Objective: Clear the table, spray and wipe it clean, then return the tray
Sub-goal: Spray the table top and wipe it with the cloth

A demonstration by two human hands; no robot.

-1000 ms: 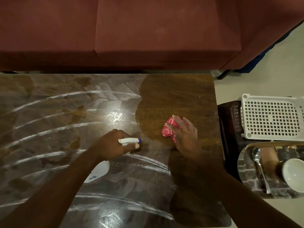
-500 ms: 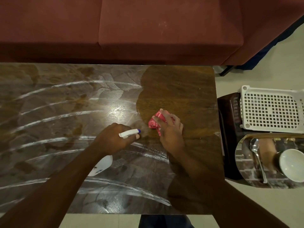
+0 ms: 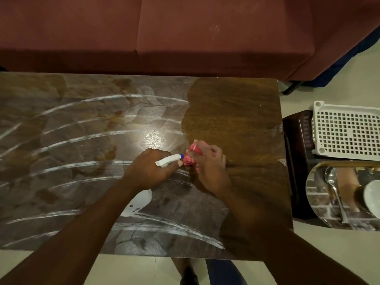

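The right hand pressed a red cloth flat at the wiped patch's left edge; the left hand was clasped around the spray bottle; overlapping strokes leftward across the streaked table would serve best; the tray sat right.

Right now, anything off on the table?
Nothing spilled or damaged. The table has white streaks over its left and middle, not yet wiped; the right part by the red cloth is clean.
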